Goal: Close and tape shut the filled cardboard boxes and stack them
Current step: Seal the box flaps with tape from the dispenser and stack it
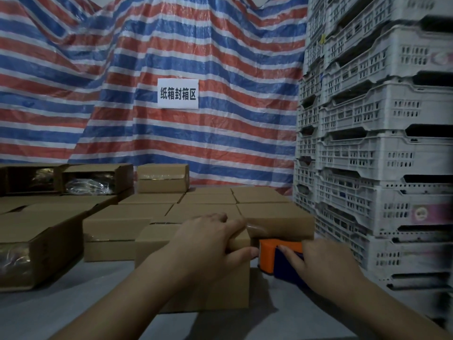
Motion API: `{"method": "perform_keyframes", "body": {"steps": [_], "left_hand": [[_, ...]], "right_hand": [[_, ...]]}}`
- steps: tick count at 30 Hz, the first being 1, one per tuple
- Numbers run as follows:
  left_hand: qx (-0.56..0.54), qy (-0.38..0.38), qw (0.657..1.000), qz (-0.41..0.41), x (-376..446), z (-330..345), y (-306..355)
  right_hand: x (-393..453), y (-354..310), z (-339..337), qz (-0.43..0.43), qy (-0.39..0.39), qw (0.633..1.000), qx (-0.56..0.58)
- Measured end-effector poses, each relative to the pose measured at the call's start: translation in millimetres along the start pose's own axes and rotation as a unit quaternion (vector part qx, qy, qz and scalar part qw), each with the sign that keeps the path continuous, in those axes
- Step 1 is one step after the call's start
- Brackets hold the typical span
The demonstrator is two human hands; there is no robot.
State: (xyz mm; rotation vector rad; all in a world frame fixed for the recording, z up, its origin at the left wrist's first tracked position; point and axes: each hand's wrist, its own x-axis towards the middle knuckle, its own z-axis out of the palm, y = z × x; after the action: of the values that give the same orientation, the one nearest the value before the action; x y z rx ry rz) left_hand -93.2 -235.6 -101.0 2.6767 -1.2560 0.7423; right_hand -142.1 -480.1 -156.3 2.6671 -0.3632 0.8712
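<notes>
At the near edge of the grey counter (103,285), a closed cardboard box (215,290) sits right in front of the person, its long axis running left to right and its right end face turned toward the crates. The left hand (208,244) lies over the box's top right corner, fingers curled over the top edge and thumb stretched along the front face toward the right. The right hand (323,268) grips an orange and blue tape dispenser (272,256), fingers wrapped around it, its orange end pressed up against the box's right end. A strip of clear tape (255,229) runs from the dispenser up over the box's top corner, under the left fingertips.

Left of this, an open box (41,246) lies on its side, plastic-wrapped contents showing at its mouth. Just behind the worked box, a block of sealed boxes (210,200) stands packed edge to edge in rows. One more taped box (161,177) rests on top at the back, with two open boxes (95,177) beside it to the left.

To the right, a tall stack of white slotted plastic crates (382,143) walls off that side, close to the dispenser. Farthest back hangs a red, white and blue striped tarp (122,69) carrying a white paper sign (178,93) with black characters.
</notes>
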Motion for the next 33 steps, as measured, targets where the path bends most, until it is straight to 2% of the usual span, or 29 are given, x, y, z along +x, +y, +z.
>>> {"method": "perform_keyframes", "body": {"steps": [3,5,6,8,10,12,18,23,25,27,29,30,33], "left_hand": [[-0.002,0.006,1.000,0.004,1,0,0],[-0.004,0.003,1.000,0.005,1,2,0],[-0.003,0.003,1.000,0.003,1,2,-1],[0.003,0.005,1.000,0.002,2,3,-2],[0.007,0.005,1.000,0.004,3,5,-3],[0.009,0.004,1.000,0.004,3,5,-2],[0.023,0.009,1.000,-0.010,2,1,-1],[0.026,0.007,0.999,-0.045,0,-1,1],[-0.029,-0.013,0.998,-0.045,-2,-5,0],[-0.174,-0.012,0.983,-0.051,-4,-10,-1],[-0.308,0.041,0.948,-0.066,-6,-15,-3],[-0.339,0.080,0.934,-0.078,-10,-17,-6],[-0.329,0.210,0.912,-0.128,-25,-24,-25]], "right_hand": [[10,-2,-20,0.024,0.008,0.999,0.043],[23,-10,-41,0.028,0.021,0.979,0.199],[31,-16,-54,0.032,0.006,0.945,0.325],[49,-33,-78,0.045,-0.052,0.829,0.555],[65,-53,-91,0.063,-0.123,0.728,0.671],[77,-73,-93,0.070,-0.157,0.675,0.718],[73,-103,-64,0.085,-0.169,0.630,0.753],[58,-101,-49,0.099,-0.122,0.582,0.798],[52,-101,-48,0.094,-0.128,0.574,0.804],[46,-100,-47,0.087,-0.140,0.577,0.800],[42,-99,-49,0.087,-0.147,0.570,0.804],[41,-98,-49,0.087,-0.152,0.569,0.804],[39,-97,-50,0.124,-0.167,0.560,0.802]]}}
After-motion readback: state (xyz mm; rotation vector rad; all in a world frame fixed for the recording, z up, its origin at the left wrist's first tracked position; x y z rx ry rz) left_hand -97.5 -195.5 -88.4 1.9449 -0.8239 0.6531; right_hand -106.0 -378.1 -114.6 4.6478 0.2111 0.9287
